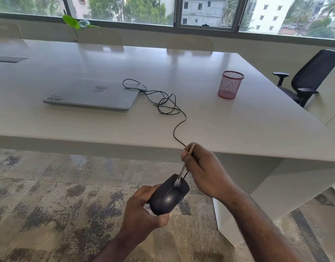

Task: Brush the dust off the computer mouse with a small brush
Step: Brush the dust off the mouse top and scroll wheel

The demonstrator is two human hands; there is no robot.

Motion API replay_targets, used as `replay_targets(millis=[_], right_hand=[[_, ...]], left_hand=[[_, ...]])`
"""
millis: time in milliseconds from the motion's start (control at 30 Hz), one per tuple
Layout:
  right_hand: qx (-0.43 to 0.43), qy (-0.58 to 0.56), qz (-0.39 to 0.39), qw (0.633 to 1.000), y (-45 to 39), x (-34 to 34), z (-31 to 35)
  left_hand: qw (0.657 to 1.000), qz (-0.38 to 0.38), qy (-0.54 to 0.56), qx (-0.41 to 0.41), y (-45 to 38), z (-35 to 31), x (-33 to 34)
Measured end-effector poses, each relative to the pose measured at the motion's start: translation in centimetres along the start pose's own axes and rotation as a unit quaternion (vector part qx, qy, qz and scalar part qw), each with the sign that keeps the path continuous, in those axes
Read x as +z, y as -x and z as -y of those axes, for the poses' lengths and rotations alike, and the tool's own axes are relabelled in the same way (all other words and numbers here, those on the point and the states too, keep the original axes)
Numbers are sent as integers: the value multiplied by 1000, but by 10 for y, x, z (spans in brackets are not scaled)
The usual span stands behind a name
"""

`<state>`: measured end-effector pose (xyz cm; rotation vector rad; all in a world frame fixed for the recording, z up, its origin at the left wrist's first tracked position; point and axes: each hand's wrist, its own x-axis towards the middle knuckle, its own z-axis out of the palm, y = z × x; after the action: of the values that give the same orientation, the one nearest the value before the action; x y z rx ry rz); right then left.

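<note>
A black wired computer mouse is held in the air below the table's front edge, over the carpet. My left hand grips it from the left and underneath. My right hand pinches a small brush with a thin pale handle. The brush's white bristles touch the mouse's front end near the scroll wheel. The mouse's black cable runs up over the table edge and lies in loops beside the laptop.
A shut silver laptop lies on the white table. A red mesh pen cup stands at the right. A black office chair is beyond the table's right end. Pale chairs line the far side under the window.
</note>
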<state>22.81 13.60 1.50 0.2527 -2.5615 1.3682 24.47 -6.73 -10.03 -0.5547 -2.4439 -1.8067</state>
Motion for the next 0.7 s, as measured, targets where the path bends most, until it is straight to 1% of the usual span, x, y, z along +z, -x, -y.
replay_targets(millis=[67,167,333,367,433,500,567,633,700], right_hand=[[0,11,15,1000,0,2,-1],[2,-13,13,1000,0,4,1],[-6,-51,-59,997,-1,0,3],[-6,-53,-56,997,-1,0,4],[5,-53,-23,998,0,0,3],[8,-31,9,999,1,1,0],[-4,12,13,1000,1,1,-5],[-8,30,-1,1000,0,1,-8],[-9,23,-31,999,-1,0,-8]], left_hand=[[1000,4,-2,0,0,1,1],[1000,0,-2,0,0,3,1],[1000,0,-2,-1,-2,2,0],[1000,-1,0,1,-2,2,0],[1000,-3,1,6,-3,2,0],[1000,-1,2,9,-3,2,1],[1000,2,8,6,-4,3,1],[1000,2,8,5,-4,5,1],[1000,0,6,5,-4,5,1]])
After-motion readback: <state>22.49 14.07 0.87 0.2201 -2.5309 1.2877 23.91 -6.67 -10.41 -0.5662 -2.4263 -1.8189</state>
